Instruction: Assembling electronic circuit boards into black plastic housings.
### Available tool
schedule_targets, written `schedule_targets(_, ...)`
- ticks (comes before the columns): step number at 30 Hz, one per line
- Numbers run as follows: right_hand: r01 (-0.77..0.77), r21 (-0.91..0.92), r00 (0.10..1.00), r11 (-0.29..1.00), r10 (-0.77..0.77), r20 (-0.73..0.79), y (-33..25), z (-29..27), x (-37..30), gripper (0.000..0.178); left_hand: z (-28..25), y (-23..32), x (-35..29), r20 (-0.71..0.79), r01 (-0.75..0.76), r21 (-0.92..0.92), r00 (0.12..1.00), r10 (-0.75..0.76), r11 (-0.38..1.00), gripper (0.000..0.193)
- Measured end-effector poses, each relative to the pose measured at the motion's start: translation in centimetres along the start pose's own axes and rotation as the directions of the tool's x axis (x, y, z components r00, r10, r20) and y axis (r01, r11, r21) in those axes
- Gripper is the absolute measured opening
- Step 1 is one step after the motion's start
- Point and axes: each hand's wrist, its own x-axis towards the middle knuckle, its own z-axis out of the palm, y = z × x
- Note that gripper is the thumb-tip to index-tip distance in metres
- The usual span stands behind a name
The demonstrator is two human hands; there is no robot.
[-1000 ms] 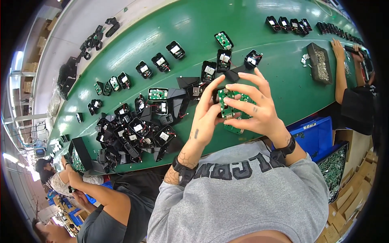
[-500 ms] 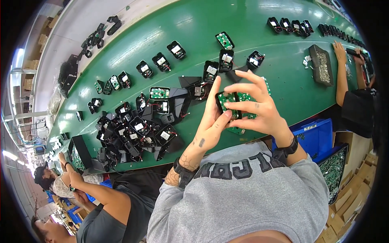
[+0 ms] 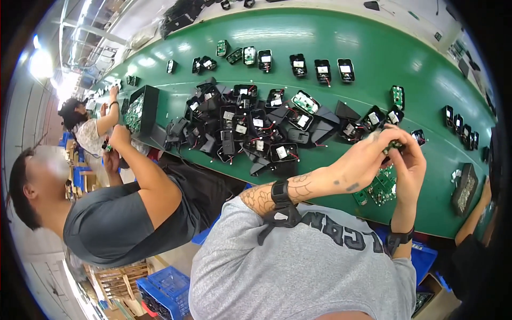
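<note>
In front of my chest, at the right of the view, my left hand point(image 3: 365, 157) and my right hand point(image 3: 409, 169) meet with their fingers curled together. Between them is a small green circuit board point(image 3: 393, 146), mostly covered by the fingers; whether it sits in a black housing is hidden. Both hands are closed on it. Loose green circuit boards point(image 3: 382, 189) lie on the table just below my hands. Close by, beyond the fingers, are black housings point(image 3: 373, 116) with white parts and red wires inside.
Left of my hands spreads a heap of black housings point(image 3: 240, 129). More housings point(image 3: 322, 71) line the back of the green table point(image 3: 426, 69). A black bin of boards point(image 3: 151, 114) stands left, beside two co-workers. At right is a tray of small parts point(image 3: 465, 191) near another person's arm.
My view has turned left, showing more of the co-workers. The left hand, flat before against a black housing holding a green board, is now curled inward; the right fingers have closed in too.
</note>
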Motion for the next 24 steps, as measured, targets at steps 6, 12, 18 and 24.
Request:
schedule_targets(6, 0.264, -0.101, 0.963, 0.959, -0.268, -0.030, -1.9, 2.5, 4.7, 0.036, -2.6, 1.9, 2.6, -0.111, -0.076, 0.146, 0.990, 0.093, 0.986, 0.042)
schedule_targets(12, 0.138, -0.169, 0.990, 0.976, -0.130, 0.058, -0.4, -2.8, 12.0, 0.039, -11.8, 2.8, 5.9, -0.043, 0.056, 0.511, 0.998, -0.040, 0.858, 0.050)
schedule_targets(18, -0.192, -0.571, 0.974, 0.798, 0.085, -0.210, 7.1, -21.8, 14.3, 0.035, -47.3, -9.8, 2.2, -0.667, 0.581, 0.743, 0.684, 0.296, 0.333, 0.041)
schedule_targets(24, -0.075, -0.589, 0.975, 0.804, -0.065, -0.212, 11.4, -24.9, 14.6, 0.044, -61.2, -20.0, -15.2, -0.440, 0.194, 0.787, 0.842, -0.313, -0.585, 0.043)
